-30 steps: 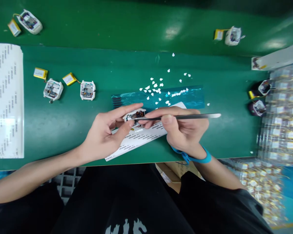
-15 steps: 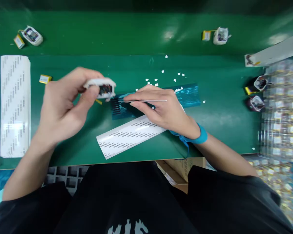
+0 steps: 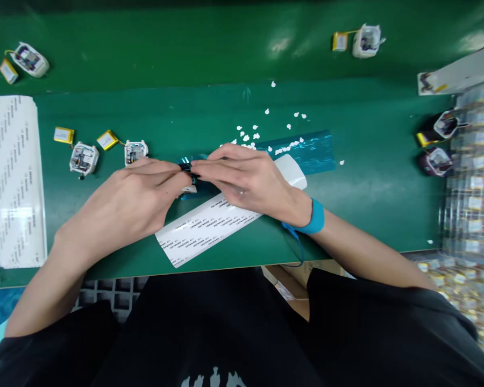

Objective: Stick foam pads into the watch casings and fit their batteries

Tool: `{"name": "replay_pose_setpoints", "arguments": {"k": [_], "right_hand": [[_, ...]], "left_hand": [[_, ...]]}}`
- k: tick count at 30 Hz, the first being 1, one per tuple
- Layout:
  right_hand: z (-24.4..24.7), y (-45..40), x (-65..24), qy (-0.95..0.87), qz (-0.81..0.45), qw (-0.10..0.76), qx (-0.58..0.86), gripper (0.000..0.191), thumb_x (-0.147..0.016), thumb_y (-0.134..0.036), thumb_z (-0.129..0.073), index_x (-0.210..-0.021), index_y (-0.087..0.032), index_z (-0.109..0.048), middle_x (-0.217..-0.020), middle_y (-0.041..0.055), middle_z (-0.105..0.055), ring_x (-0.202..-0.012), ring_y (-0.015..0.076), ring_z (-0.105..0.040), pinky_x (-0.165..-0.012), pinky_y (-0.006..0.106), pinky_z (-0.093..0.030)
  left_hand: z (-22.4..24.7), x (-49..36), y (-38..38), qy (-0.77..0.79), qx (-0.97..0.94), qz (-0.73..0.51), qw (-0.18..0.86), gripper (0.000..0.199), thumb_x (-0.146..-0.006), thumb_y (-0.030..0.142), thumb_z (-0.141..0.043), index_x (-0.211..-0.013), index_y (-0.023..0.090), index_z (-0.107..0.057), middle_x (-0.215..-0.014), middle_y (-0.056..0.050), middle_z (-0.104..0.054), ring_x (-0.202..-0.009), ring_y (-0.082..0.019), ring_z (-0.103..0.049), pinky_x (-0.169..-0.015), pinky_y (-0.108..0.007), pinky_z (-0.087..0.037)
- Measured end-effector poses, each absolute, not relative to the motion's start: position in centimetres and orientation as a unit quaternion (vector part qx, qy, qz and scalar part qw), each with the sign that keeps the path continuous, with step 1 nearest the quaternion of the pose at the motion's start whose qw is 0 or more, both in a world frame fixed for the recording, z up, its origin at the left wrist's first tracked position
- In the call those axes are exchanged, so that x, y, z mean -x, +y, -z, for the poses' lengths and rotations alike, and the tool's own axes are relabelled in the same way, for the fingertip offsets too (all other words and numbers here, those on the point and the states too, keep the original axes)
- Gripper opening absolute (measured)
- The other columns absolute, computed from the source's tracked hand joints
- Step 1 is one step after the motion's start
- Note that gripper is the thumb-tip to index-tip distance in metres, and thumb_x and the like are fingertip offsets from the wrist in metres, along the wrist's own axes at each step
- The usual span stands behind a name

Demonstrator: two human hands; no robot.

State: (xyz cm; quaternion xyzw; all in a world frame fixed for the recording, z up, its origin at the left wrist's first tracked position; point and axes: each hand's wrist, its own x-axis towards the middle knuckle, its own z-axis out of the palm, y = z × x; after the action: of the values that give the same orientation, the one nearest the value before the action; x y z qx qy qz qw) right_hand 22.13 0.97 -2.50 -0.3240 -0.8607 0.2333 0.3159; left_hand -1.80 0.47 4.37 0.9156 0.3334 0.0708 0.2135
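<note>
My left hand (image 3: pixel 141 196) is closed around a small white device housing (image 3: pixel 190 189). Only a sliver of the housing shows below the fingertips; the rest is hidden. Touching or nearly touching those fingertips is my right hand (image 3: pixel 252 177), its fingers pinched together. A small metal glint in its palm looks like the end of the tweezers (image 3: pixel 242 192), whose tips I cannot see. Beneath both hands lies a blue translucent film (image 3: pixel 317 153) with small white round stickers (image 3: pixel 293 144) on and around it. A white printed sheet (image 3: pixel 204 231) lies slantwise below the hands.
Left of my hands sit two open white housings (image 3: pixel 84 158), with yellow-edged batteries (image 3: pixel 107 140) nearby. A stack of printed sheets (image 3: pixel 18 183) lies far left. More housings (image 3: pixel 367 42) stand at the back, and dark ones (image 3: pixel 435 161) beside clear trays (image 3: pixel 474 183) at right.
My left hand has moved right and down with the white housing, turning over so its back shows. My right hand has shifted slightly left, and the fingertips now meet. Two housings on the table are uncovered.
</note>
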Motion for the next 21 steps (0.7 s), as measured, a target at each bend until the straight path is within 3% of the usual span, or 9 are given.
{"name": "replay_pose_setpoints", "arguments": {"k": [4,9,12,14,16,18,21], "right_hand": [[1.8,1.0,-22.5,-0.873,-0.133,0.318,0.346,0.035,-0.108,-0.018,-0.041,-0.125,-0.029,-0.070,-0.125,-0.0014,-0.074,-0.112,0.0203,-0.068,-0.084,0.035,-0.063],[-0.1,1.4,-24.5,-0.854,-0.093,0.345,0.377,0.030,-0.109,-0.023,-0.048,-0.131,-0.031,-0.067,-0.126,-0.0020,-0.074,-0.113,0.0212,-0.069,-0.092,0.037,-0.064],[-0.9,0.9,-25.2,-0.855,-0.025,0.393,0.337,0.034,-0.104,-0.015,-0.058,-0.133,-0.029,-0.065,-0.125,-0.0009,-0.075,-0.108,0.0204,-0.071,-0.086,0.034,-0.065],[-1.3,0.4,-25.3,-0.863,0.013,0.406,0.301,0.038,-0.099,-0.010,-0.064,-0.133,-0.027,-0.065,-0.121,0.0007,-0.076,-0.104,0.0200,-0.073,-0.081,0.032,-0.066],[-1.8,-0.2,-25.3,-0.875,0.023,0.391,0.286,0.038,-0.097,-0.008,-0.067,-0.131,-0.026,-0.066,-0.121,0.0013,-0.076,-0.103,0.0200,-0.074,-0.082,0.031,-0.067],[-2.4,-0.6,-25.4,-0.886,0.016,0.365,0.287,0.037,-0.097,-0.007,-0.067,-0.129,-0.024,-0.066,-0.124,0.0020,-0.075,-0.105,0.0207,-0.074,-0.086,0.033,-0.066],[-3.0,-1.2,-25.5,-0.899,0.005,0.335,0.280,0.035,-0.099,-0.006,-0.064,-0.130,-0.022,-0.065,-0.129,0.0038,-0.072,-0.110,0.0216,-0.073,-0.087,0.035,-0.066]], "left_hand": [[-4.7,2.0,0.6,0.340,-0.928,-0.004,0.154,0.033,-0.097,0.012,-0.039,-0.108,0.020,-0.070,-0.098,-0.007,-0.072,-0.095,-0.028,-0.069,-0.091,-0.046,-0.054],[-6.1,1.9,0.4,0.347,-0.849,-0.186,0.352,0.023,-0.101,0.024,-0.053,-0.112,0.029,-0.071,-0.111,-0.001,-0.077,-0.105,-0.026,-0.071,-0.095,-0.045,-0.052],[-6.4,1.0,0.3,0.459,-0.640,-0.403,0.466,0.008,-0.100,0.026,-0.061,-0.101,0.030,-0.067,-0.094,0.002,-0.075,-0.089,-0.020,-0.073,-0.073,-0.036,-0.054],[-5.8,0.4,0.6,0.505,-0.505,-0.466,0.523,0.007,-0.098,0.024,-0.062,-0.091,0.025,-0.062,-0.082,0.001,-0.073,-0.069,-0.015,-0.067,-0.055,-0.029,-0.042],[-5.0,-0.1,1.0,0.533,-0.403,-0.438,0.601,0.012,-0.095,0.020,-0.057,-0.083,0.021,-0.058,-0.079,-0.005,-0.075,-0.052,-0.011,-0.052,-0.048,-0.027,-0.031],[-4.4,-0.4,1.2,0.540,-0.331,-0.392,0.668,0.012,-0.091,0.018,-0.054,-0.078,0.018,-0.055,-0.078,-0.010,-0.076,-0.047,-0.010,-0.040,-0.045,-0.025,-0.028],[-3.7,-0.8,0.7,0.524,-0.310,-0.363,0.706,0.014,-0.089,0.022,-0.056,-0.076,0.017,-0.059,-0.079,-0.011,-0.075,-0.048,-0.010,-0.042,-0.042,-0.023,-0.029]]}}
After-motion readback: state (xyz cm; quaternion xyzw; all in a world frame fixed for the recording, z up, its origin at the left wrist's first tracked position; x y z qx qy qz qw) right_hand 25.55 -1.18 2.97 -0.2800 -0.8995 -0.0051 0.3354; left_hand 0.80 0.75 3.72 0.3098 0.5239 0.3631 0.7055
